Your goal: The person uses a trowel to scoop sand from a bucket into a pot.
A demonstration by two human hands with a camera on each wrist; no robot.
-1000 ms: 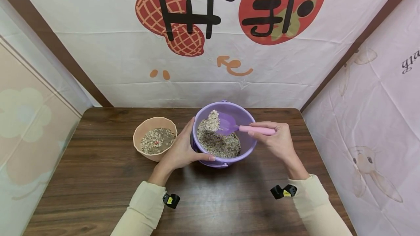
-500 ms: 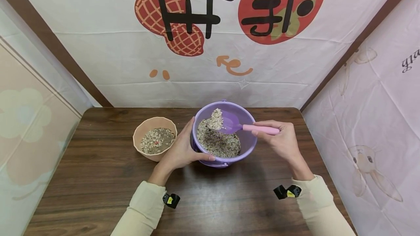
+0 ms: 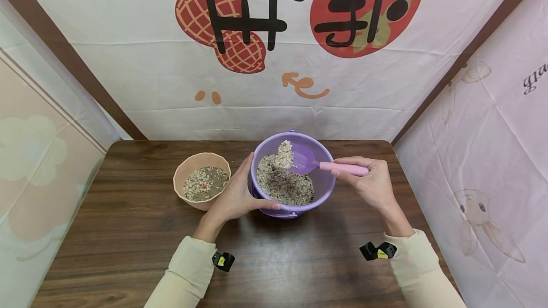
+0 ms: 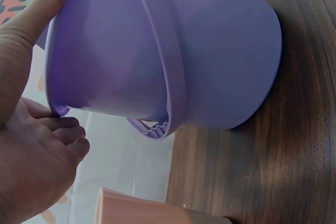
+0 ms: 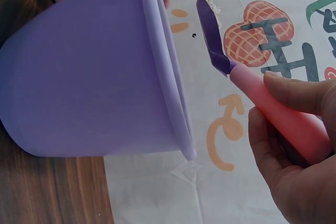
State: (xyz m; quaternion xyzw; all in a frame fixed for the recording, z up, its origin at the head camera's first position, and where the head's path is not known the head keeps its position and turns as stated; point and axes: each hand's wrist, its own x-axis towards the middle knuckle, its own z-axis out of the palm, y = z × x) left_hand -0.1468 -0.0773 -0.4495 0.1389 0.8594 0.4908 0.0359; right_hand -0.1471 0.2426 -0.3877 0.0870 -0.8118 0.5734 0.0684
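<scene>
A purple bucket [image 3: 295, 207] stands on the table, partly filled with a loose mix [image 3: 286, 187] of pale flakes and darker grains. My left hand [image 3: 233, 197] holds its rim, thumb over the near edge and fingers along the left side. In the left wrist view some of those fingers [image 4: 62, 127] curl at the rim. My right hand [image 3: 370, 179] grips the pink handle [image 3: 344, 168] of a toy shovel with a purple blade [image 3: 304, 161]. A heap of pale flakes [image 3: 284, 154] lies on the blade, which hovers above the bucket's mouth.
Left of the bucket, beyond my left hand, stands a peach bowl [image 3: 183, 182] with similar grains and a small red bit inside. Behind the wooden table [image 3: 274, 260] hangs a white printed cloth [image 3: 171, 122]. The bucket's handle [image 4: 170, 61] hangs down against its side.
My right hand has drawn the loaded shovel slightly to the right and a little back over the bucket. The left hand and the bucket stay where they were.
</scene>
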